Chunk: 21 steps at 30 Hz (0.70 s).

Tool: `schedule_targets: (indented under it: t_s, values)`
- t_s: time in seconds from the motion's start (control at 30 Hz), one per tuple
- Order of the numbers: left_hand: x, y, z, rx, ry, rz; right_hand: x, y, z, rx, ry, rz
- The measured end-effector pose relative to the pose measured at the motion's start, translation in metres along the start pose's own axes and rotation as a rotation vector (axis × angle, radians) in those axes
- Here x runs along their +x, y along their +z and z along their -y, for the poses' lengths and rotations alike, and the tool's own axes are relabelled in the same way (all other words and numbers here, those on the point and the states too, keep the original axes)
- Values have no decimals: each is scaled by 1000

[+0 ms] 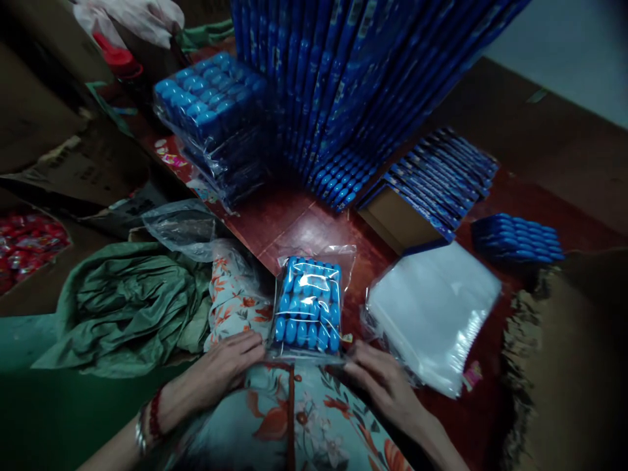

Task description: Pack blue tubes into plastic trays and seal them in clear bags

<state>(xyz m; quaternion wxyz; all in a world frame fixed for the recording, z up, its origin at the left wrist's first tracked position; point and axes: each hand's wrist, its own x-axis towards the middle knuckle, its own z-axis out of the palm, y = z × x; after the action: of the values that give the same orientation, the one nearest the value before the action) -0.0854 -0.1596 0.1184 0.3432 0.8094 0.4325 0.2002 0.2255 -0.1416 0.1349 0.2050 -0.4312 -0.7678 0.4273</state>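
Observation:
A clear plastic bag (310, 304) lies at the table edge in front of my body, with rows of shiny blue oval pieces inside it. Its near edge is stretched flat between my two hands. My left hand (233, 356) pinches the near left corner, fingers pressed together. At the near right corner, my right hand (380, 373) is closed on the same edge, its fingertips partly hidden. To the right of the bag lies a pile of flat clear plastic bags (432, 314).
Tall stacks of blue packs (314, 78) rise at the back. Bagged blue pieces (210, 98) are piled at the back left. An open box (400, 219) and a small blue stack (517, 239) stand right. Green cloth (132, 301) lies left; cardboard (564, 366) stands near right.

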Motion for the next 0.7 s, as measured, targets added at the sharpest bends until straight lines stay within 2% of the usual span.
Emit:
schedule_targets:
  t_s: [0.1,0.23,0.27,0.33,0.43,0.5,0.7]
  values:
    - [29,-42,-21,98,114,-71,29,-32,24,8,-127,-225]
    - [82,-91,-41,111,147,-350,74,-65,45,-38,-303,-683]
    - [97,-100,-42,77,145,-416,87,-70,46,0,-331,-782]
    - [127,-112,-41,-28,132,-523,115,-77,45,186,-357,-900]
    - [169,-117,-34,-212,95,-660,155,-83,41,514,-295,-966]
    - [189,-115,-28,-404,76,-711,176,-86,40,631,-250,-1009]
    - [217,-99,-23,-1153,-1,-791,203,-98,41,691,-174,-1071]
